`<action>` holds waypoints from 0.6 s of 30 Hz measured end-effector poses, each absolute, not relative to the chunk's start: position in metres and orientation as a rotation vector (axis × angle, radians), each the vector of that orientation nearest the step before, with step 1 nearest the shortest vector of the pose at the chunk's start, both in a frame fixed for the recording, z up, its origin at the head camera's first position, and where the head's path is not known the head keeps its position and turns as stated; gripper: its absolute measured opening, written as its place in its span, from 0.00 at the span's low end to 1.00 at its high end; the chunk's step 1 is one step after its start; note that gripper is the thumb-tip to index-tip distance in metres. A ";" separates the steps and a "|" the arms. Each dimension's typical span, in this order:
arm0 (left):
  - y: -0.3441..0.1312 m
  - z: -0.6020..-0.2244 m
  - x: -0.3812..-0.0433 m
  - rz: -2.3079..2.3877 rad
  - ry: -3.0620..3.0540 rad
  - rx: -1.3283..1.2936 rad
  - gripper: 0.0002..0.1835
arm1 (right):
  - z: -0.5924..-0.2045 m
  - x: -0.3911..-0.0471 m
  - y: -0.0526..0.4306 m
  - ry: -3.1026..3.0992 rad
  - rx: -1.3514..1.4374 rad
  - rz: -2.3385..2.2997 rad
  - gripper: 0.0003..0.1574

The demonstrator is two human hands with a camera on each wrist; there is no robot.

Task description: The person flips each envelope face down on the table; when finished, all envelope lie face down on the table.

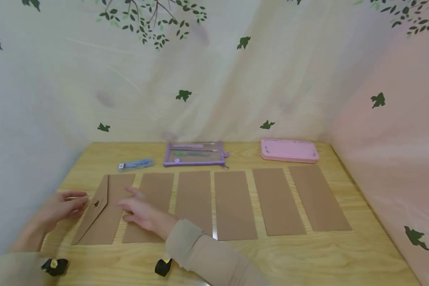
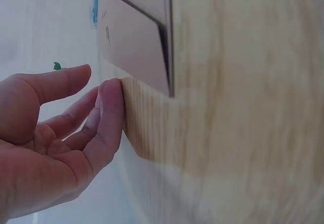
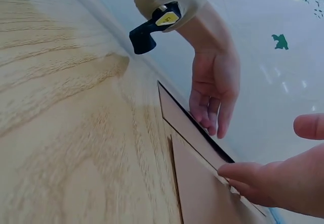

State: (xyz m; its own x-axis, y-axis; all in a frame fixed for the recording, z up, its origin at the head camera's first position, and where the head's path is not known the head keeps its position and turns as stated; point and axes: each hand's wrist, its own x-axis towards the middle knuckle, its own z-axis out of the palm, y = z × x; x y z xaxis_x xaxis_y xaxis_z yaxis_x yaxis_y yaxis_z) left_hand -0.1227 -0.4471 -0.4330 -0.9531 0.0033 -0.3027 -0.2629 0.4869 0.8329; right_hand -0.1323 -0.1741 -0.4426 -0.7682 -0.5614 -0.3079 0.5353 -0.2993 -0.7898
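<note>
At the left end of a row, a brown paper envelope (image 1: pixel 119 198) lies with its pointed flap (image 1: pixel 97 202) up, a small dark print on it. Beside its left edge is my left hand (image 1: pixel 63 207), fingers loosely bent and holding nothing. In the left wrist view, the thumb stands apart from the fingertips (image 2: pixel 111 90), near the envelope's flap (image 2: pixel 136 37). My right hand (image 1: pixel 143 212) reaches over the second brown envelope (image 1: pixel 157 186), its fingers loosely extended toward the first one's right edge. The right wrist view shows the right hand (image 3: pixel 283 181) low over the envelopes.
Several more plain brown envelopes (image 1: pixel 236 206) lie to the right in the same row. Behind them are a blue packaged item (image 1: pixel 136 165), a clear purple-edged zip pouch (image 1: pixel 194 155) with pens inside, and a pink case (image 1: pixel 289 151). A printed cloth (image 1: pixel 214 79) hangs around the wooden table.
</note>
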 end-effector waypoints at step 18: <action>-0.443 -0.432 -0.128 1.465 2.360 -0.208 0.25 | -0.453 -0.146 -0.167 1.095 0.055 -2.160 0.43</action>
State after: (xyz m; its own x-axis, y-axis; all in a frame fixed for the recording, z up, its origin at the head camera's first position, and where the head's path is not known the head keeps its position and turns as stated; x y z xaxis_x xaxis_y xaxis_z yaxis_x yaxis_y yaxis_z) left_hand -0.1276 -0.4429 -0.4318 -0.9263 0.0607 -0.3719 -0.3064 0.4534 0.8370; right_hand -0.1460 -0.1674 -0.4529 -0.7515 -0.5694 -0.3332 0.6053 -0.3941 -0.6916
